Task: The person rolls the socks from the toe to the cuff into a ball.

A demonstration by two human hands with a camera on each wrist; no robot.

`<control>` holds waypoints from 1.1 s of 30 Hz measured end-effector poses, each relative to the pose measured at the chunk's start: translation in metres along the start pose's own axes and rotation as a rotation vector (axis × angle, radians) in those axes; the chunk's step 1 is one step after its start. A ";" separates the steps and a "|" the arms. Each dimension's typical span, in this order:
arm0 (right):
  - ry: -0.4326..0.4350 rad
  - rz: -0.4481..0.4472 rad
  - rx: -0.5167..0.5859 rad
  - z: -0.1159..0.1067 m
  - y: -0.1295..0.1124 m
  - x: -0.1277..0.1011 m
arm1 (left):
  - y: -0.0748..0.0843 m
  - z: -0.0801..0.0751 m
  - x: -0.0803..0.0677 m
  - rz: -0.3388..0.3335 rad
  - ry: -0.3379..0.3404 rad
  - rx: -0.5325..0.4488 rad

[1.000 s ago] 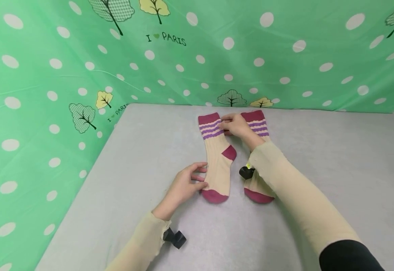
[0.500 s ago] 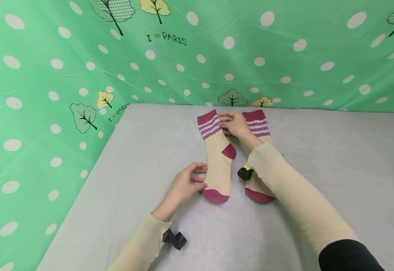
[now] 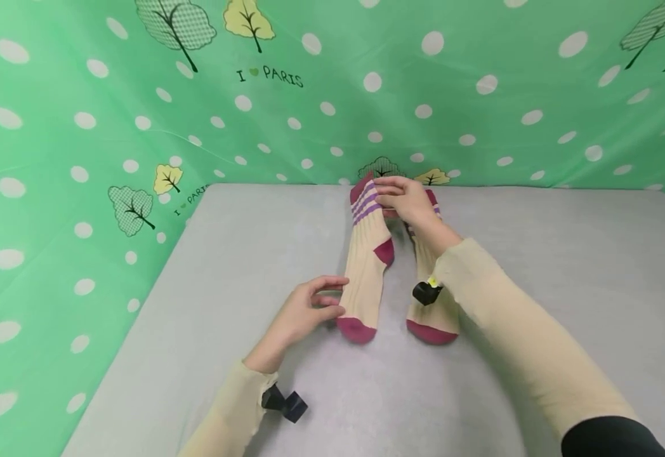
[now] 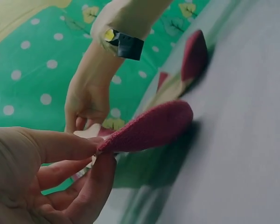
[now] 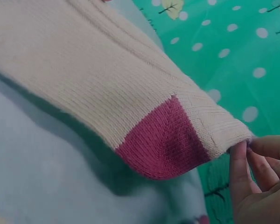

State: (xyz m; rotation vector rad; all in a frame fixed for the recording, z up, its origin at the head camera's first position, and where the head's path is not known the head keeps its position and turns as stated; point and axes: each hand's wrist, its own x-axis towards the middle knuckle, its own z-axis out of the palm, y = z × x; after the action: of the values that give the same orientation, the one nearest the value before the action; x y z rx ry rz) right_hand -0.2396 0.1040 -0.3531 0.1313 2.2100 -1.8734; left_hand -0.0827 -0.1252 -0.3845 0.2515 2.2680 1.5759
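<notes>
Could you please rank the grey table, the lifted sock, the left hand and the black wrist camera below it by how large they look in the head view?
1. grey table
2. lifted sock
3. left hand, nearer the camera, so this gap is unsure
4. black wrist camera

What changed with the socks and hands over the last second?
The right hand has lifted the left sock's striped cuff off the table, swinging it toward the right sock. The left hand still pinches the toe end; the right sock stayed flat.
</notes>
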 end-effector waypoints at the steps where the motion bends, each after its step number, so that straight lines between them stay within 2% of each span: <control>1: 0.003 -0.003 -0.002 -0.004 -0.001 -0.001 | 0.001 0.001 0.001 0.007 -0.010 -0.009; 12: 0.069 -0.058 -0.024 -0.053 -0.007 -0.018 | 0.022 0.029 0.022 0.063 -0.130 -0.121; 22: 0.085 -0.029 -0.124 -0.089 -0.018 -0.040 | 0.042 0.056 0.032 0.050 -0.242 -0.286; 27: 0.083 -0.036 -0.139 -0.110 -0.027 -0.051 | 0.054 0.069 0.036 0.073 -0.289 -0.360; 30: 0.086 -0.037 -0.147 -0.120 -0.028 -0.056 | 0.057 0.079 0.039 0.067 -0.318 -0.400; 33: 0.076 -0.033 -0.146 -0.127 -0.019 -0.057 | 0.052 0.089 0.044 0.037 -0.330 -0.415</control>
State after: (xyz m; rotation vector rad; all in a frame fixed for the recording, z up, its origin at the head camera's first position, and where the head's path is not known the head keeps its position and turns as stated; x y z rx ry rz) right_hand -0.2044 0.2300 -0.3020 0.1427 2.4052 -1.7433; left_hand -0.0906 -0.0137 -0.3717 0.4068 1.6579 1.8246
